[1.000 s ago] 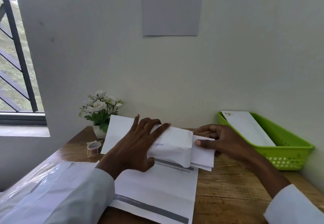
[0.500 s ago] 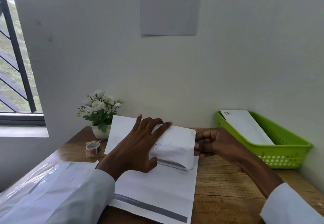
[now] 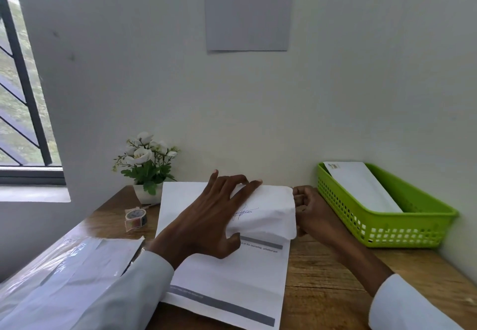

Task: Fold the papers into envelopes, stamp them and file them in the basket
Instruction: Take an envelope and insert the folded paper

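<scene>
Head view: envelope (image 3: 268, 213) long axis left-right between hands.

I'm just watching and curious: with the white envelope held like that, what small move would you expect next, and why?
Probably the right hand presses the last of the folded paper in. The left hand grips the bulging white signed envelope over the flat printed sheets; the right hand's curled fingers are at its open end. No paper sticks out, so sealing may follow, then the roll of stamps.
</scene>
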`<state>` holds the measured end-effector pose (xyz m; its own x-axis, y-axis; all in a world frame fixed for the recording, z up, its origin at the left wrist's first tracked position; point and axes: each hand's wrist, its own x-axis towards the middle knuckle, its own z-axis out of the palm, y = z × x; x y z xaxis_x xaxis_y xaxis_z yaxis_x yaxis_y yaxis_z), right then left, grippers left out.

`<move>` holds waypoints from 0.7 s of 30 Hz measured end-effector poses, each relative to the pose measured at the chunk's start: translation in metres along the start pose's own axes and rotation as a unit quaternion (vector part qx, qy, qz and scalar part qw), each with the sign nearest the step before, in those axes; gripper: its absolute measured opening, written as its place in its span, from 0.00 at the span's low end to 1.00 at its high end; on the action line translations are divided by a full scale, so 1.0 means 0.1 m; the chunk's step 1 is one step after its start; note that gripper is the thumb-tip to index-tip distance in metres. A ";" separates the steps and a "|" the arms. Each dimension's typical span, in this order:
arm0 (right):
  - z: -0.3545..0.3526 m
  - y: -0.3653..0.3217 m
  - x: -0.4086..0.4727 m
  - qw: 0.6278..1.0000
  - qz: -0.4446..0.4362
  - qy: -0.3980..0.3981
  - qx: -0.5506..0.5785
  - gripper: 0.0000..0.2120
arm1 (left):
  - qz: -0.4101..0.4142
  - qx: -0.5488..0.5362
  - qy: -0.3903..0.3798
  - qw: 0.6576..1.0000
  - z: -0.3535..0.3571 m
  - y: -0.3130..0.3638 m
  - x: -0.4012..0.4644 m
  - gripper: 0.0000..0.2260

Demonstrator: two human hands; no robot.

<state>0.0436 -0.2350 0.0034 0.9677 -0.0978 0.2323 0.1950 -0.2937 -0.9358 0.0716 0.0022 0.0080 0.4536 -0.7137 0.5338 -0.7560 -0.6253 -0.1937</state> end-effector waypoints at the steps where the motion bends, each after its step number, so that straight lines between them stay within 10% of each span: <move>1: -0.01 -0.02 -0.02 0.998 0.019 -0.030 0.054 0.16 | -0.002 -0.005 0.008 1.000 -0.01 0.00 0.00 0.46; 7: 0.02 -0.17 -0.21 0.939 -0.060 -0.266 0.211 0.46 | -0.065 -0.064 0.145 0.985 -0.21 0.04 0.06 0.46; 13: 0.55 -0.34 -0.37 0.972 -0.160 -0.059 0.164 0.26 | -0.080 -0.104 0.290 0.948 -0.21 0.32 0.18 0.47; 21: 0.26 -0.29 -0.26 0.974 -0.166 0.074 0.135 0.09 | -0.172 -0.302 0.279 0.895 -0.16 0.30 0.19 0.37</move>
<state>0.0172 -0.1988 0.0179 0.8143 -0.1821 0.5512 0.5477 -0.0736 -0.8335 0.0501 -0.0249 0.0251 0.5302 -0.1377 0.8366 -0.8103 -0.3726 0.4522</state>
